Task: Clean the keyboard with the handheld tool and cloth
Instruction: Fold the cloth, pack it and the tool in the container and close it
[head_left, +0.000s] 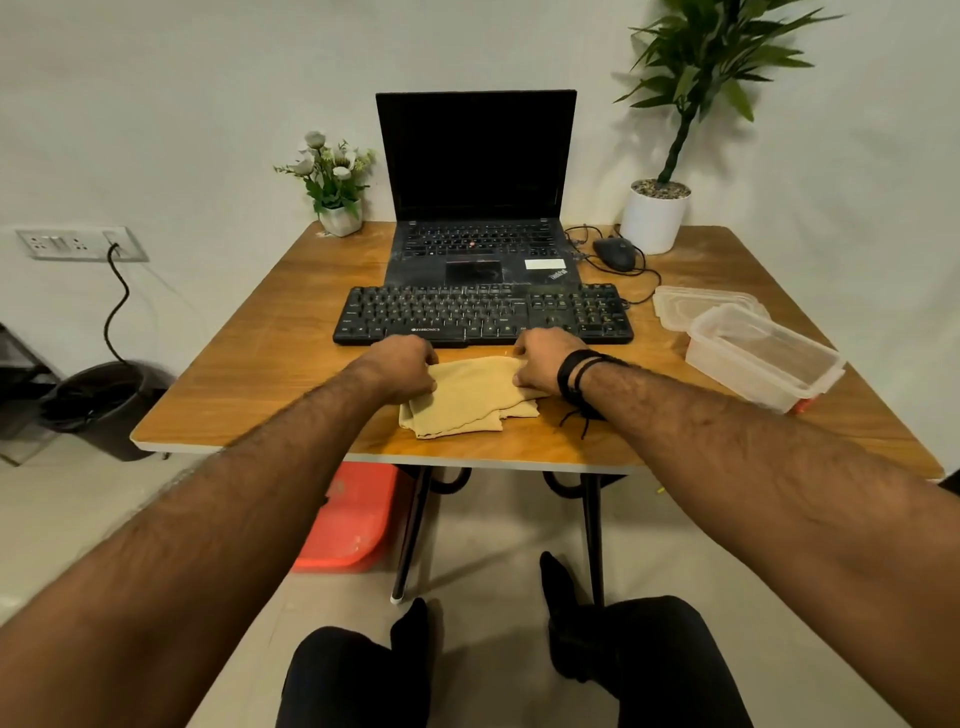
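I'm seeing my left hand (402, 366) and right hand (545, 364) both gripping the tan cloth (467, 400) just before the keyboard (483, 314). Wiping seemingly isn't begun; I can't spot the handheld tool.

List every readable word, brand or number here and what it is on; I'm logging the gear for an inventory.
"ZEBRONICS": on the keyboard, front edge, left of centre.
"ThinkPad": on the laptop, palm rest, lower right corner, printed at a slant.
Key legends on both: too small to read.
White sticker on the laptop: no text legible.
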